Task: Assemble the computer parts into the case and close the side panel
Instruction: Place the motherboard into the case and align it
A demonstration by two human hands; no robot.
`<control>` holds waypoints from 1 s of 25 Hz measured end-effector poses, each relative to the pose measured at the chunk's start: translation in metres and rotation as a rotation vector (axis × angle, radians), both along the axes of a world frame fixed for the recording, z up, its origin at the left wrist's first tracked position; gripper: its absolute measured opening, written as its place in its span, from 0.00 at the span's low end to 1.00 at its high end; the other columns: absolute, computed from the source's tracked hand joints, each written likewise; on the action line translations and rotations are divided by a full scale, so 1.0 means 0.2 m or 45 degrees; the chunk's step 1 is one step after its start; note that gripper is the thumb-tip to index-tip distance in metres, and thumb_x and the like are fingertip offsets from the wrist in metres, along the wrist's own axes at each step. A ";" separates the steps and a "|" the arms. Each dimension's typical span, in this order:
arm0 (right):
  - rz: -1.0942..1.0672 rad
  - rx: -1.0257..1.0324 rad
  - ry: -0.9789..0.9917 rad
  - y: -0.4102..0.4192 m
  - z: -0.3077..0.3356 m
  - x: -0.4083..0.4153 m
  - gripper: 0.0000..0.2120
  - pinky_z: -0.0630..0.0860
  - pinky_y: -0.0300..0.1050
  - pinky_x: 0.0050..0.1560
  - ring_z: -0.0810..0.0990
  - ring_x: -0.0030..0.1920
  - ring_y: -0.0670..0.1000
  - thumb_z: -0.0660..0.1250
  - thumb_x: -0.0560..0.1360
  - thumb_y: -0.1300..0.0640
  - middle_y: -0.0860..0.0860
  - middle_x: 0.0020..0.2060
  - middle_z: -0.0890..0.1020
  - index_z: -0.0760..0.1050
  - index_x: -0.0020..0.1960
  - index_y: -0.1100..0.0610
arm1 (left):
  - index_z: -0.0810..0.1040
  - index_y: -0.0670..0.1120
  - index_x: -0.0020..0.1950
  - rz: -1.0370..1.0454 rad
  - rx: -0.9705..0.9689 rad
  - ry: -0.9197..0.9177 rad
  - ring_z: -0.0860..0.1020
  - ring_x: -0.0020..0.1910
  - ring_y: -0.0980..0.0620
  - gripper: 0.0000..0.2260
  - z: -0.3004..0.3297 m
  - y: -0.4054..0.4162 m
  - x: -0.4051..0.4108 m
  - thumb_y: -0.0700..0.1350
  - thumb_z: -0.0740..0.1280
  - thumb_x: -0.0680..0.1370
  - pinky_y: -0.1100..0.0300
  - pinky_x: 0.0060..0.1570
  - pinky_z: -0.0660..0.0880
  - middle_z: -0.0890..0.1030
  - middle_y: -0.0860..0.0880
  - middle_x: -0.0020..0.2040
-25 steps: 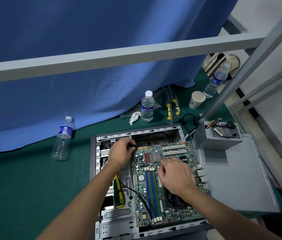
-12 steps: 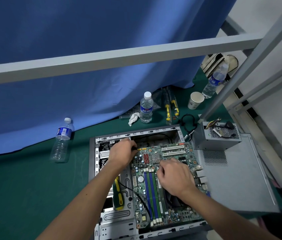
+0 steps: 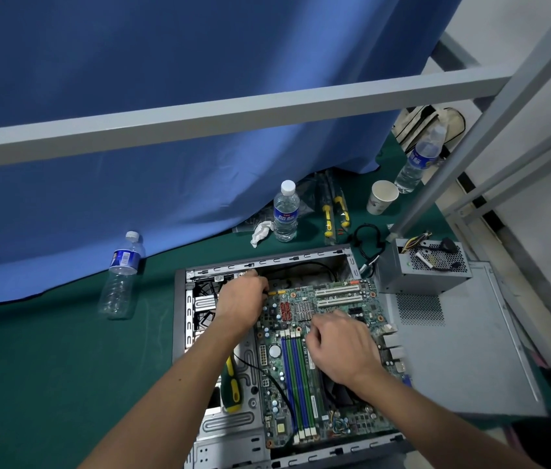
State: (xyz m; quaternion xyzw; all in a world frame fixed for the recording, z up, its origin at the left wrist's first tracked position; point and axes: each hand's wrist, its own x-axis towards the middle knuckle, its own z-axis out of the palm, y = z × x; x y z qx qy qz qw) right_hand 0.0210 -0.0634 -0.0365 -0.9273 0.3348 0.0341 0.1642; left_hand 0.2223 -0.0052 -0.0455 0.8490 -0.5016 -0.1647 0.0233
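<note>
Lying inside the open case [image 3: 179, 309], the motherboard [image 3: 321, 360] serves as anchor: the left hand [image 3: 242, 301] sits at its far-left corner, fingers curled down on something hidden, so I cannot tell its grip; the right hand [image 3: 340, 345] rests over its middle, fingers bent, contents likewise unclear. The power supply [image 3: 426, 275] stands just right of the board, on the side panel [image 3: 463, 360]; a screwdriver [image 3: 231, 389] lies left.

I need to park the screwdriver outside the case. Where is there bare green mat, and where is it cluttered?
Bare mat lies left of the case, below the lying bottle. Behind the case is crowded: upright bottle, tissue, yellow-handled tools, black cable, paper cup. On the right, side panel and power supply cover the mat.
</note>
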 end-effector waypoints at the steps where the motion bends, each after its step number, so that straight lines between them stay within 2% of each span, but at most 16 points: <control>1: -0.001 0.000 -0.002 0.00 0.00 0.00 0.12 0.77 0.39 0.36 0.74 0.37 0.43 0.52 0.76 0.52 0.44 0.35 0.76 0.74 0.42 0.49 | 0.81 0.51 0.58 0.001 -0.014 0.013 0.80 0.49 0.48 0.08 0.00 0.01 0.00 0.45 0.66 0.80 0.56 0.42 0.77 0.78 0.52 0.53; 4: -0.001 0.000 -0.001 0.00 0.00 0.00 0.13 0.77 0.40 0.36 0.74 0.37 0.44 0.51 0.75 0.51 0.44 0.35 0.76 0.74 0.41 0.49 | 0.78 0.51 0.62 -0.023 -0.035 0.079 0.80 0.53 0.48 0.11 0.01 0.02 0.03 0.49 0.66 0.80 0.55 0.47 0.78 0.81 0.51 0.56; 8: -0.005 0.008 -0.013 0.00 0.00 0.00 0.12 0.75 0.39 0.35 0.73 0.36 0.44 0.52 0.75 0.52 0.44 0.34 0.76 0.73 0.41 0.49 | 0.82 0.51 0.56 0.107 -0.063 0.138 0.80 0.52 0.49 0.07 0.04 0.01 0.04 0.49 0.68 0.79 0.55 0.48 0.77 0.80 0.51 0.55; 12: -0.005 0.020 -0.009 0.00 0.01 0.00 0.11 0.75 0.40 0.36 0.73 0.37 0.45 0.52 0.76 0.52 0.44 0.35 0.76 0.73 0.41 0.49 | 0.84 0.52 0.51 0.162 0.068 0.163 0.81 0.51 0.49 0.05 0.07 -0.06 0.05 0.47 0.71 0.77 0.58 0.45 0.74 0.84 0.51 0.50; 16: 0.017 -0.007 -0.009 0.00 0.01 0.00 0.12 0.69 0.38 0.32 0.73 0.36 0.45 0.53 0.76 0.52 0.44 0.35 0.75 0.75 0.42 0.50 | 0.84 0.52 0.49 0.170 0.153 0.143 0.81 0.50 0.47 0.04 0.07 -0.11 0.05 0.44 0.72 0.76 0.58 0.43 0.74 0.84 0.50 0.49; 21: 0.015 -0.001 -0.008 0.00 0.02 0.00 0.12 0.68 0.37 0.33 0.73 0.36 0.44 0.53 0.76 0.53 0.44 0.35 0.75 0.75 0.43 0.50 | 0.84 0.52 0.46 0.309 0.123 0.311 0.81 0.49 0.50 0.02 0.05 -0.08 0.08 0.46 0.74 0.75 0.57 0.47 0.76 0.84 0.53 0.47; 23: 0.010 0.008 -0.010 0.00 0.02 0.00 0.12 0.69 0.37 0.33 0.73 0.36 0.45 0.53 0.76 0.53 0.44 0.35 0.75 0.75 0.43 0.50 | 0.84 0.51 0.47 0.310 0.121 0.261 0.81 0.49 0.49 0.03 0.06 -0.08 0.06 0.45 0.73 0.75 0.57 0.44 0.75 0.84 0.52 0.47; 25: 0.009 0.006 -0.014 0.00 0.02 0.00 0.13 0.69 0.37 0.33 0.73 0.37 0.45 0.52 0.76 0.52 0.44 0.35 0.75 0.75 0.43 0.50 | 0.84 0.48 0.49 0.221 0.159 0.089 0.81 0.49 0.46 0.05 0.06 -0.09 0.01 0.40 0.71 0.76 0.55 0.44 0.76 0.84 0.49 0.48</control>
